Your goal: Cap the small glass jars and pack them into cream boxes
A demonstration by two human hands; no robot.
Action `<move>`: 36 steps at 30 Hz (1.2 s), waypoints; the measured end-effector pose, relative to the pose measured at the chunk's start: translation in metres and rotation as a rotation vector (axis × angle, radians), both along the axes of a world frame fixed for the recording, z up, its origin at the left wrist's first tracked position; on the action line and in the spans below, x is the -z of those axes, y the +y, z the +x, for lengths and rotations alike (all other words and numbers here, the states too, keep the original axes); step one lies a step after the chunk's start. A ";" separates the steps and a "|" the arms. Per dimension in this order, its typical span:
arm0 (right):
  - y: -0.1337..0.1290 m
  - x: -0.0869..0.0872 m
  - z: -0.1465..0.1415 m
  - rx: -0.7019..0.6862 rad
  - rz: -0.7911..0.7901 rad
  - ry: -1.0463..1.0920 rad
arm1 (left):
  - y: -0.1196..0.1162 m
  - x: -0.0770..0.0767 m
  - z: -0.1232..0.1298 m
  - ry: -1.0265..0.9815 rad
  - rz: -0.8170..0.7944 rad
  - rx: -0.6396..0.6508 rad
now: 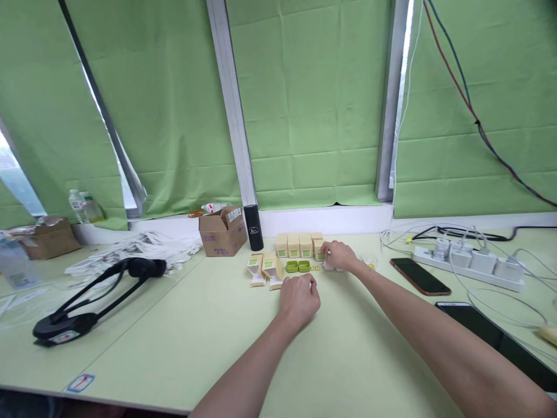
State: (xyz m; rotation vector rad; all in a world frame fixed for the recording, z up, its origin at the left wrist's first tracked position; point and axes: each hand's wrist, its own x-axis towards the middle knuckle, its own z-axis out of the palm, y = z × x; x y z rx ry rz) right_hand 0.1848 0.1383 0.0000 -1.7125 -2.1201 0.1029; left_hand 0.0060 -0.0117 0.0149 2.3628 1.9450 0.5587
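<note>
My left hand (299,301) rests on the table with its fingers curled, just in front of the open small boxes (270,266); whether it holds anything is hidden. My right hand (337,255) reaches to the right end of a group of small tan boxes (293,244), fingers closed together at something too small to make out. Between the hands lie two small green trays (298,266) side by side, with tiny yellowish pieces (314,268) to their right. Pale items show partly under my right hand.
A cardboard box (223,233) and black cylinder (253,227) stand behind at left. A black headset (100,296) and white cloths (134,251) lie further left. At right are a phone (420,276), a tablet (496,339), a power strip (467,264) and loose cables.
</note>
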 end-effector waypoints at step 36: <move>-0.137 0.032 -0.029 -0.104 -0.018 0.019 | 0.036 -0.010 -0.036 -0.029 0.179 -0.165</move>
